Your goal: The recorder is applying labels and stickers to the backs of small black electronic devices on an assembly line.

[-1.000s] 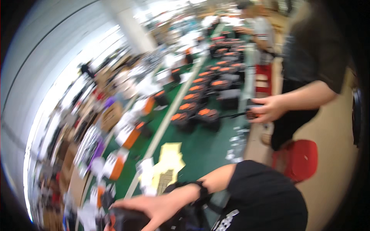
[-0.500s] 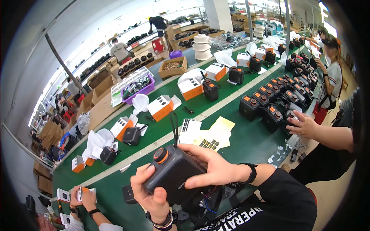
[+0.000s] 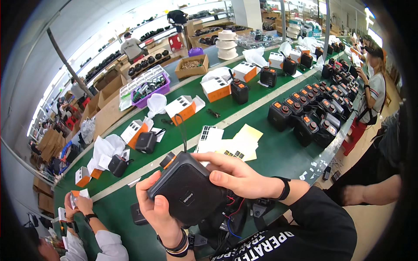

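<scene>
A box-shaped black portable speaker (image 3: 185,193) with a mesh front, an orange-ringed knob and a loop strap is held up between my hands. My left hand (image 3: 159,215) grips its left side and lower corner, thumb on the front edge. At the right upper edge is my right hand (image 3: 244,176), thumb on the front and fingers behind, partly hidden. Beneath the speaker, black gear with red and blue wires (image 3: 235,211) shows in front of my body. A dark box-like item (image 3: 138,215) lies on the green table left of my left hand.
Several similar speakers (image 3: 300,124) stand in rows at the right. Yellow sheets (image 3: 248,135) and a sticker sheet (image 3: 210,134) lie beyond my hands. Orange-white cartons (image 3: 185,108) line the green belt. A co-worker's hands (image 3: 80,203) work at the lower left; another person's arm (image 3: 370,191) is at right.
The speaker has turned so its front mesh faces me more, and has shifted slightly left with both hands. The person at right has drawn a hand back from the speaker rows.
</scene>
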